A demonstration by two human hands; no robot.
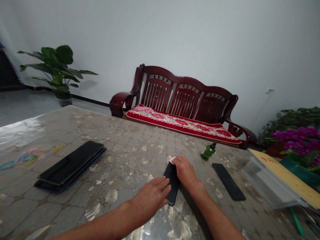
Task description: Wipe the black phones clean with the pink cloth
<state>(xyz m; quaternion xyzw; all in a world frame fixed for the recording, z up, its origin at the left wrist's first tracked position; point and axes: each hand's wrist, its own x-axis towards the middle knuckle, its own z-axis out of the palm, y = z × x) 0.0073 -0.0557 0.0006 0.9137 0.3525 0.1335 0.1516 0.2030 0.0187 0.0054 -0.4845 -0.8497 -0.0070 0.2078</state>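
Observation:
A dark smartphone (173, 181) is tilted on the patterned tabletop in front of me, its long side running away from me. My left hand (151, 196) grips its left edge near the lower end, fingers bent over the surface. At the far end, my right hand (184, 171) is closed on a small pinkish-white cloth (172, 160) and presses it against the phone's top edge. Most of the cloth is hidden under the fingers. To the right lies another black phone (228, 182), with a small green spray bottle (208, 151) beyond it.
At left, several phones lie in a stack (72, 163) near coloured rubber bands (27, 158). A clear plastic box (267, 186) with a yellow sheet (287, 173) on it stands at right, beside purple flowers (300, 140). A wooden bench (185, 100) is behind the table.

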